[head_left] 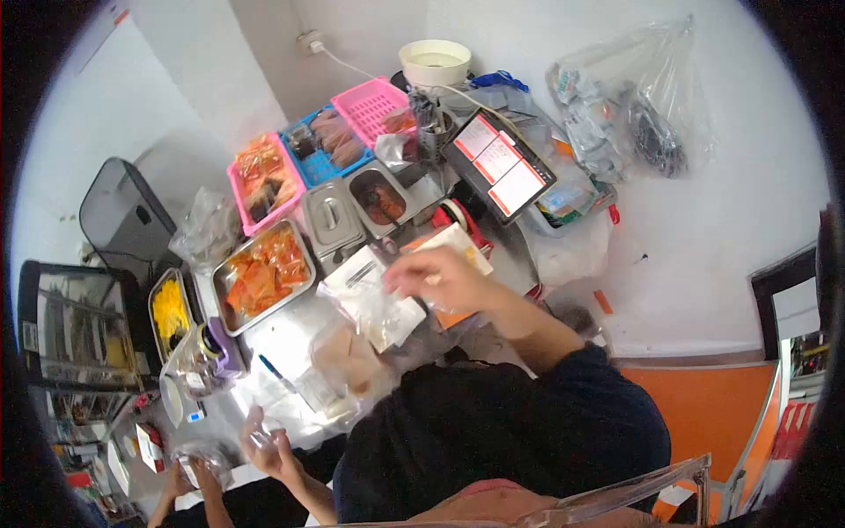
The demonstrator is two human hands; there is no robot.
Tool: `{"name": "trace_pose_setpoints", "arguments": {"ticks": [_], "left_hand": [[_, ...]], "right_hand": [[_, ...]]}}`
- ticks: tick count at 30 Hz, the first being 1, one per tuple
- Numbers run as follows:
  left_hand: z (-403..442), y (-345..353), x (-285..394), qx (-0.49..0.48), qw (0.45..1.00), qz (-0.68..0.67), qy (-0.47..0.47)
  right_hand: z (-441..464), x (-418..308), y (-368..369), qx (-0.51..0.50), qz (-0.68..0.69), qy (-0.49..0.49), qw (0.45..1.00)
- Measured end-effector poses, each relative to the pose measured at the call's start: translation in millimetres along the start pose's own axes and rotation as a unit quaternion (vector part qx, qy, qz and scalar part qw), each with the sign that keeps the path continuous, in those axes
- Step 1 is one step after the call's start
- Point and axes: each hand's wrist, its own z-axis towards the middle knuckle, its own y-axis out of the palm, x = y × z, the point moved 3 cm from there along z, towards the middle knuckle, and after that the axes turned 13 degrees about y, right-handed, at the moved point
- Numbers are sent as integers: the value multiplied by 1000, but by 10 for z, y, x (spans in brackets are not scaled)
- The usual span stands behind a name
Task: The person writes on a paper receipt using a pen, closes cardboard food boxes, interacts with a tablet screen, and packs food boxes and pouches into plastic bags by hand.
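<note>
My right hand (440,278) reaches over a white box (400,324) at the middle of the steel table. Its fingers are bent together at thin clear plastic film (374,304) that lies bunched over the box; the kind of plastic item is unclear. My left hand (275,447) is palm up near the table's front edge, thumb and fingers apart, with a shiny clear patch of plastic at the fingers. Between the hands lie clear plastic packs (348,365) with pale brown contents, and a blue pen (276,372).
A co-worker's hands (198,475) hold a clear bag at lower left. Steel trays hold orange food (267,273) and yellow strips (171,308). Behind stand a lidded steel container (332,216), pink (361,104) and blue baskets (339,158), and a tablet (500,165). A purple tape dispenser (227,348) stands left.
</note>
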Motion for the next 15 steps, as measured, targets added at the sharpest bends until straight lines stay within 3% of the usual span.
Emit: {"name": "trace_pose_setpoints", "arguments": {"ticks": [1,2,3,5,9,10,12,15], "left_hand": [[-12,-10,-24,-35,999,2,-7],[83,61,107,-62,997,-5,43],[80,83,120,-48,999,-7,-4],[38,102,132,-16,995,-9,-95],[-117,144,86,46,989,-29,-138],[-110,151,48,18,996,-20,-80],[-119,160,87,21,993,-25,-112],[-93,187,123,19,990,-1,-140]], "right_hand": [[4,123,-297,55,24,23,998],[78,367,-629,152,-29,14,988],[154,587,-940,245,-82,6,966],[210,685,-1367,377,-363,61,850],[436,1239,-1793,388,-435,135,802],[477,1291,-1816,376,-445,159,797],[546,1377,-1833,357,-465,199,786],[547,1386,-1824,367,-474,187,778]]}}
